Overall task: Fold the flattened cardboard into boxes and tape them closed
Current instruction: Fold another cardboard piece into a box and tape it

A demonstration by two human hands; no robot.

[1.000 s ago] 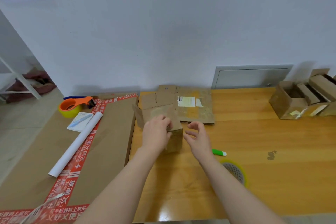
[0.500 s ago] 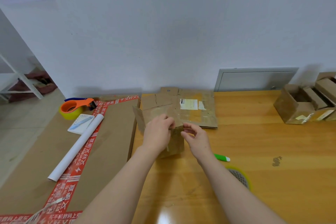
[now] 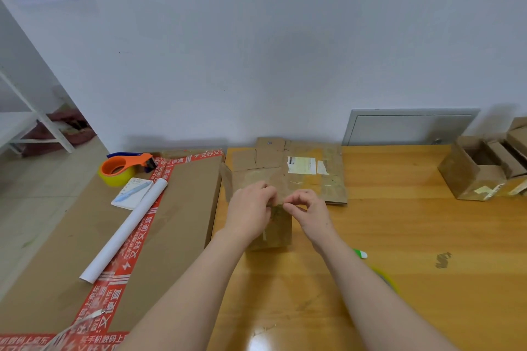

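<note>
On table | box beneath fingers | left hand grips its top | right hand pinches its edge

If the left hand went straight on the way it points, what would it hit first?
The left hand holds the box, so that first; past it, probably the flat cardboard; depth unclear.

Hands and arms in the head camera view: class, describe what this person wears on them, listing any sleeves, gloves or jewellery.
Nothing worn shows. The left hand and right hand are bare, without gloves; no rings show. The left forearm and right forearm are uncovered to the picture's bottom edge, with no sleeve, watch or bracelet in view.
</note>
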